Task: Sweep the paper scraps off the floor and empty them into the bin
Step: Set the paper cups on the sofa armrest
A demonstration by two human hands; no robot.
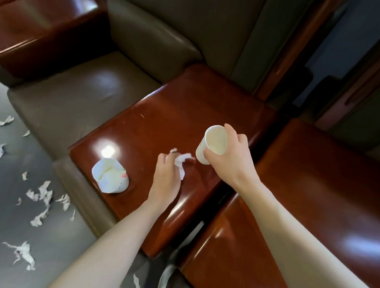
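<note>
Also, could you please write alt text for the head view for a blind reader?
The right hand holds a paper cup and the left hand pinches a crumpled paper scrap above a wooden table. A crushed cup lies on it; torn scraps litter the floor.

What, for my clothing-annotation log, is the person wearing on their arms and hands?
Nothing that shows. The bare left hand and bare right hand carry no gloves, rings or watch. The left forearm and right forearm are uncovered to the frame edge, with no sleeve in view. The nails are too blurred to judge.
</note>
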